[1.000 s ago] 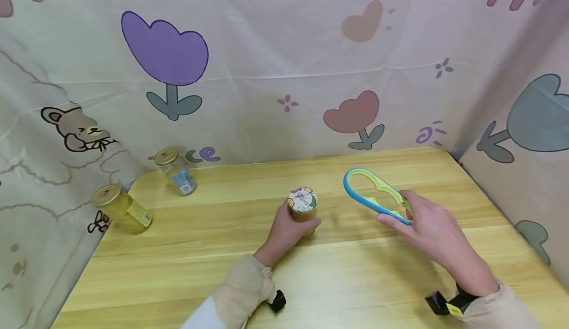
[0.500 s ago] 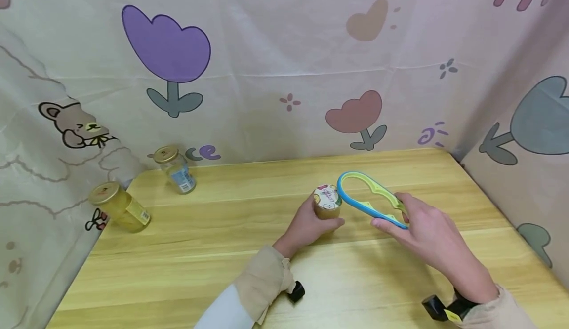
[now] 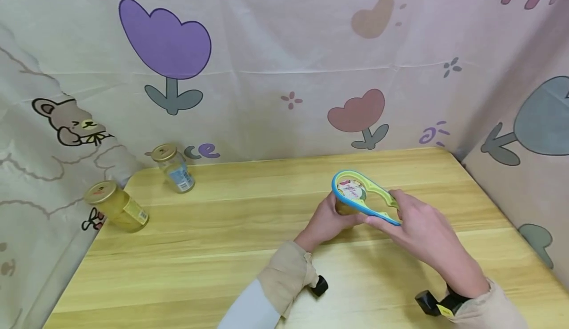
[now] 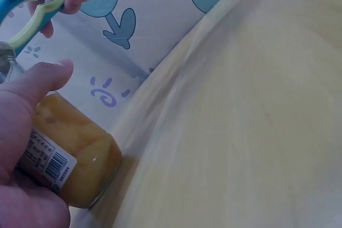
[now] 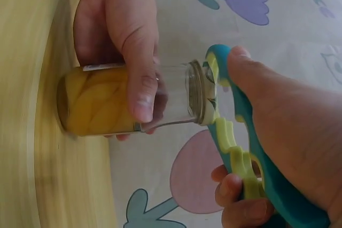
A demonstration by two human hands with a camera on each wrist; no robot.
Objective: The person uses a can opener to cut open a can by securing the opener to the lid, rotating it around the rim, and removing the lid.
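Observation:
My left hand (image 3: 326,223) grips a glass jar of orange fruit pieces (image 5: 99,100), its thumb across the side. The jar stands upright at the table's middle right, with a printed white lid (image 3: 350,189) and a barcode label (image 4: 51,158). In my right hand (image 3: 426,230) is a blue and yellow-green jar opener (image 3: 362,208), held by its handles. Its loop overlaps the lid in the head view, and in the right wrist view its toothed inner side lies right at the lid's rim. The thumb of my left hand sits close under the opener.
Two gold-lidded jars stand at the table's left: a yellow-filled jar (image 3: 129,213) near the left edge and a clear jar with a blue label (image 3: 180,176) behind it. A patterned cloth (image 3: 258,32) hangs along the back and sides of the wooden table (image 3: 200,260).
My left hand has moved the jar rightward, under the opener's loop. My right hand has shifted slightly left with the opener, which now overlaps the lid.

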